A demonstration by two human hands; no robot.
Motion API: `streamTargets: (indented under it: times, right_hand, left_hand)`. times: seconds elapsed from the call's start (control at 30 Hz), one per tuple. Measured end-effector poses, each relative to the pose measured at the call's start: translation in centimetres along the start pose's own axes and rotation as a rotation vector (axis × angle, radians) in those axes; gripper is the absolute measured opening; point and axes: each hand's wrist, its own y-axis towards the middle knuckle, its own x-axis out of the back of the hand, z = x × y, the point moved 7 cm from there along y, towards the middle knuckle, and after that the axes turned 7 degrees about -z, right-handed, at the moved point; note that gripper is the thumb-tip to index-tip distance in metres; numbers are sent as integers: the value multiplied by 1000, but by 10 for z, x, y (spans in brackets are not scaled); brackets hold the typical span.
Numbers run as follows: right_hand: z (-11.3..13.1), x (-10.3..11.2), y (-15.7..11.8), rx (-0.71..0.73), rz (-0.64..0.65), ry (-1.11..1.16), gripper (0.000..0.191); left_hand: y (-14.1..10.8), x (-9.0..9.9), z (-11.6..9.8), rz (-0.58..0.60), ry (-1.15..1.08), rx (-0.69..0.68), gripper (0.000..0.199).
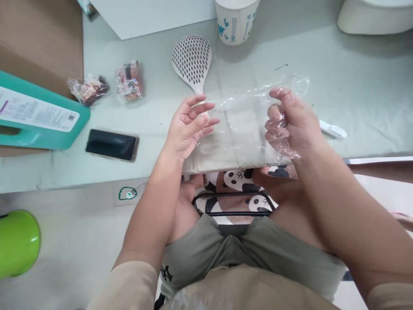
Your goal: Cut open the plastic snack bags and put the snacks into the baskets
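A thin clear plastic bag (pixel 238 125) stretches between my two hands above the front edge of the table. My right hand (pixel 290 120) has its fingers curled round the bag's crumpled right end. At the other end, my left hand (pixel 193 125) has its fingers spread and curved, touching or just beside the film; nothing is visibly gripped. Behind my left hand lies a light grey slotted skimmer (pixel 192 60), its handle partly hidden by the fingers. Part of a white handled item (pixel 334 129) shows beyond my right wrist.
On the table are a phone (pixel 112 145), two wrapped snacks (pixel 129 81) (pixel 90 89), a paper cup (pixel 237 23) and a white container (pixel 376 17). A teal jug (pixel 38 112) stands at the left. Below, a green bin (pixel 19 243) is on the floor.
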Motion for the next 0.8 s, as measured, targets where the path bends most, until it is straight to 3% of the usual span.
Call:
streamTargets:
  times: [0.1,0.2,0.27,0.4,0.5,0.63,0.8]
  right_hand:
    - [-2,8,5,19,-101,17,22]
    - [4,21,11,175,-167,-71,47]
    - [8,22,11,281,-108,-177,65]
    - [5,12,4,364,49,-456,74]
    - [3,8,0,392,46,-522,86]
    - [5,6,-2,428,20,-523,63]
    - [14,15,-1,475,-120,-489,22]
  left_hand:
    - [7,5,-1,-78,129,-127,40]
    - [11,19,-9,-221,265,-278,34]
    - [10,25,-15,-270,355,-328,32]
    - [4,26,-21,-272,484,-386,13]
    - [2,25,-22,-278,507,-396,7]
    - [1,25,-22,-267,449,-375,27]
    - [-1,16,-16,-60,364,-243,51]
